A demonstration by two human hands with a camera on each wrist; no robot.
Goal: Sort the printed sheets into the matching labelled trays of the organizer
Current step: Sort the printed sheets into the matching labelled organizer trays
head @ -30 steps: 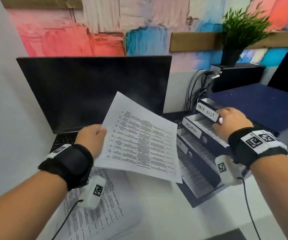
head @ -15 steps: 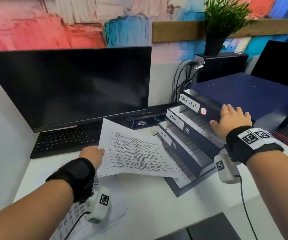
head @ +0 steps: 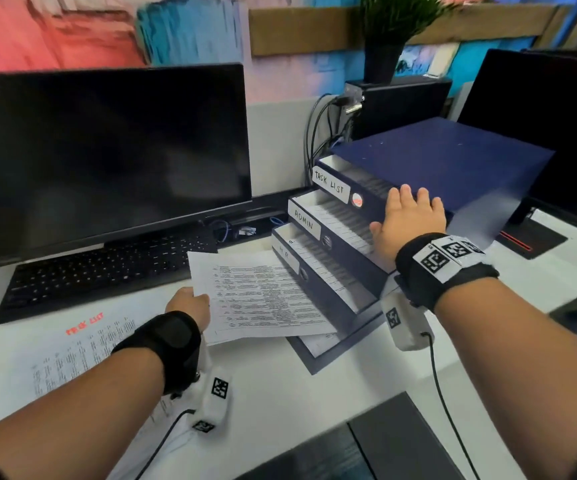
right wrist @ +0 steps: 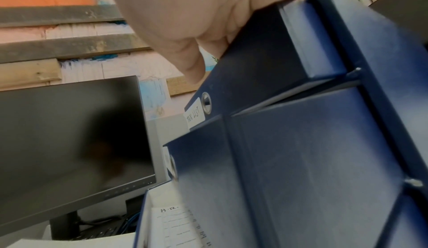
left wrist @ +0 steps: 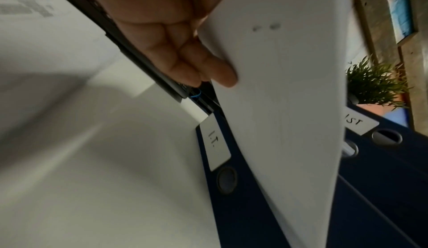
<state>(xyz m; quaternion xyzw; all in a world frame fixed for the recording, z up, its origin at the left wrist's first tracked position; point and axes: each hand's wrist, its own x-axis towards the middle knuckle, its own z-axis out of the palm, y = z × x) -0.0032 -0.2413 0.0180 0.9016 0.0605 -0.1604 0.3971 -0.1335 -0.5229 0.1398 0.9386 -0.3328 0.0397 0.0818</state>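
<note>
My left hand (head: 190,303) pinches the left edge of a printed sheet (head: 263,296) with a table of text. It holds the sheet almost flat, low over the desk, with the far edge over the front of the lower trays. The dark blue organizer (head: 453,161) has stepped trays labelled TASK LIST (head: 330,185), ADMIN (head: 304,218) and HR (head: 287,254). The left wrist view shows an I.T. label (left wrist: 214,142) on the lowest tray, beside the sheet (left wrist: 277,105). My right hand (head: 408,220) lies flat, fingers straight, on the side of the top tray.
A pile of printed sheets (head: 82,344) with a red heading lies on the white desk at the left. A dark monitor (head: 107,157) and keyboard (head: 107,271) stand behind it. Cables (head: 318,133), a potted plant (head: 384,29) and a second screen (head: 540,133) sit behind the organizer.
The left hand has lowered the sheet from upright in front of the monitor to nearly flat by the lower trays. The right hand has gone from the TASK LIST tray front to flat on its side.
</note>
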